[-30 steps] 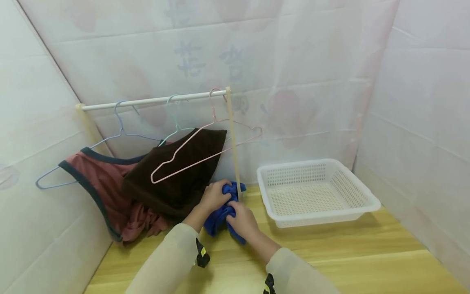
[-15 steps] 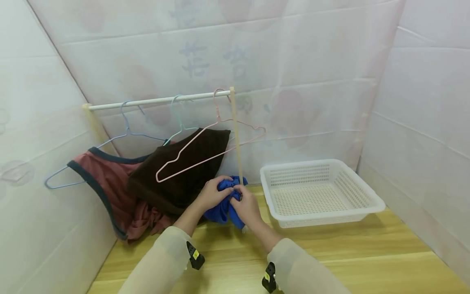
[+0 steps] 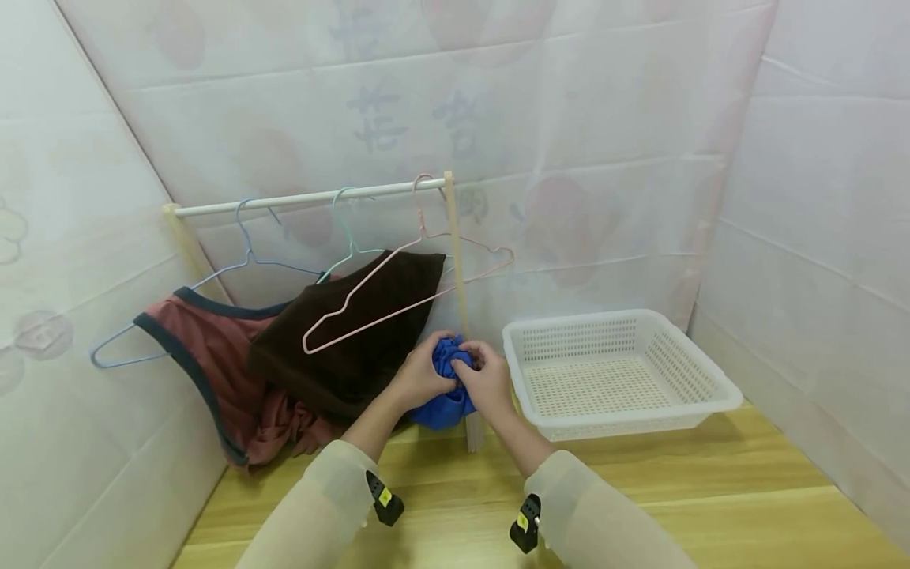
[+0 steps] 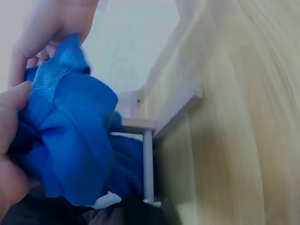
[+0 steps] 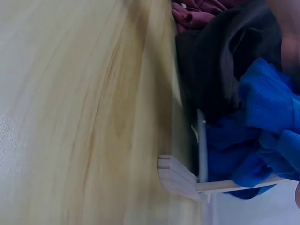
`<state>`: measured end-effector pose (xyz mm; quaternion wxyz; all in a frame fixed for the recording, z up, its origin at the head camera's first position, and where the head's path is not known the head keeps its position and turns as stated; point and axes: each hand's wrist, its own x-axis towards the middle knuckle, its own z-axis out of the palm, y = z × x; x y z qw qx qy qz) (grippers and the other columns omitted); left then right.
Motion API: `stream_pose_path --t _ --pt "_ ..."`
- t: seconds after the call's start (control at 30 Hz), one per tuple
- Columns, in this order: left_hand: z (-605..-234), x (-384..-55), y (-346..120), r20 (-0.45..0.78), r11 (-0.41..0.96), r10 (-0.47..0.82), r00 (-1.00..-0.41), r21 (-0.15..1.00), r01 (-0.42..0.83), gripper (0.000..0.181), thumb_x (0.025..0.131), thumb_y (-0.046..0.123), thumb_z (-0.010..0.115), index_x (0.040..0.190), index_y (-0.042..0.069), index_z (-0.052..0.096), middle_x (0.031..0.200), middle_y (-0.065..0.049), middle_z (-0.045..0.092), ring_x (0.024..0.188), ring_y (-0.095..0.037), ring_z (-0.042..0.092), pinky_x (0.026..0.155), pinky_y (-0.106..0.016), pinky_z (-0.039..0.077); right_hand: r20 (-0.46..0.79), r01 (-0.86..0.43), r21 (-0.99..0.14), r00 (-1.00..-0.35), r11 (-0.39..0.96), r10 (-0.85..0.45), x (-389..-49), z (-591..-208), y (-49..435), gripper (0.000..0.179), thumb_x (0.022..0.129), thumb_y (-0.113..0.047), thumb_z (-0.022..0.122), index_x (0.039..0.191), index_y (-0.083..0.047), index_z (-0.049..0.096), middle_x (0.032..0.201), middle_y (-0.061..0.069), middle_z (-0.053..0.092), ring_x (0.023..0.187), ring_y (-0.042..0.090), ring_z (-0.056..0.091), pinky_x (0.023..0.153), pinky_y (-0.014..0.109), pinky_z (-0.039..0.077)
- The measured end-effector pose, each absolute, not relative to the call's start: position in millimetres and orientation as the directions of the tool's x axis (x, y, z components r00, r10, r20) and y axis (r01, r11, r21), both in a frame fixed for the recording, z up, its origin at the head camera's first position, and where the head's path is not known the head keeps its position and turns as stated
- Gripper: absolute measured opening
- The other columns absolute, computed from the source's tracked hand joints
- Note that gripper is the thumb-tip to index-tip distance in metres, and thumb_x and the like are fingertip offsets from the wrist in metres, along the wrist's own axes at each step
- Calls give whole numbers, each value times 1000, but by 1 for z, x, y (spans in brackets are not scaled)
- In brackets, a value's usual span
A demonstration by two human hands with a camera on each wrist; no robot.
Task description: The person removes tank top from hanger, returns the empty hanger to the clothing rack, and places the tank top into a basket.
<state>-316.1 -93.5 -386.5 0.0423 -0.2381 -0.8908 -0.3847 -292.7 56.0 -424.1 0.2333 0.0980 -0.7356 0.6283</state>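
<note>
Though crumpled, blue cloth (image 4: 77, 131) finely ribbed.

Blue cloth (image 3: 444, 410), bunched, gripped in my left hand (image 3: 419, 381) and right hand (image 3: 490, 384); pink hanger (image 3: 384, 319) above them; white basket (image 3: 626, 419) to their right; brown garment (image 3: 337, 378) left.

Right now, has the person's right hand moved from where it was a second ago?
Yes: in the head view, the right hand has shifted upward and closer to the white basket.

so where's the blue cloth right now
In the head view, the blue cloth is bunched between the left hand and right hand, by the rack's right post, left of the white basket.
</note>
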Motion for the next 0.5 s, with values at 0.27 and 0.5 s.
stream_pose_path --t 0.27,0.5 --pt "-384 -314 -84 393 494 259 -882 731 471 54 77 17 80 125 17 57 118 -10 65 102 -27 63 87 -48 53 481 -449 -854 -874 263 70 -294 -416 61 45 94 -32 65 137 -23 55 134 6 54 118 25 53 99 48 45" --pt "-375 -312 -76 379 342 215 -900 834 432 55 72 13 79 122 18 59 116 -11 64 99 -28 62 82 -46 53 299 -299 -954 -954 20 -23 -302 -408 70 72 92 -40 66 153 -29 30 154 8 37 138 33 41 111 53 34"
